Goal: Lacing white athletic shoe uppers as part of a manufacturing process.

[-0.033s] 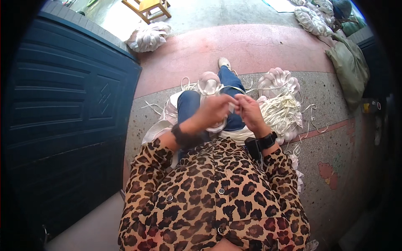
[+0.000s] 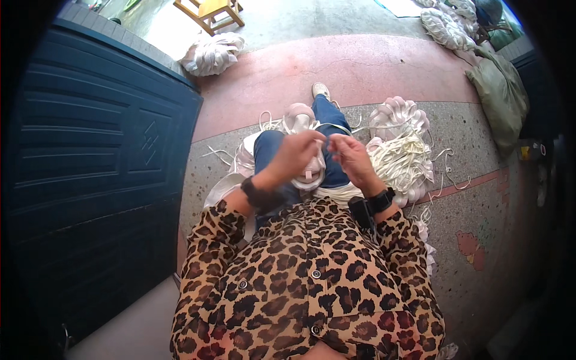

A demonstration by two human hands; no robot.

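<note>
My left hand (image 2: 295,157) and my right hand (image 2: 353,159) are raised over my lap, fingertips facing each other with a small gap between them. Thumb and fingers of each are pinched together; what they hold, if anything, is too small to make out. Below the left hand, a pinkish-white padded piece with a ribbed surface (image 2: 300,117) rests between my knees. More white fabric (image 2: 243,155) lies by my left leg. Right of my legs sit a heap of cream cords (image 2: 403,161) and a scalloped bundle of white padded pieces (image 2: 398,114). One thin pale cord stretches from there toward my lap.
A dark blue panelled door (image 2: 96,150) stands close on the left. Ahead are a white bundle (image 2: 213,54) and a wooden stool (image 2: 211,11). At right, a grey-green sack (image 2: 499,96) leans near more white bundles (image 2: 447,30). Loose cords trail over the speckled floor (image 2: 468,210).
The fingertips of my hands, which met before, have drawn slightly apart. My left hand has shifted left, uncovering more of the padded piece beneath it.
</note>
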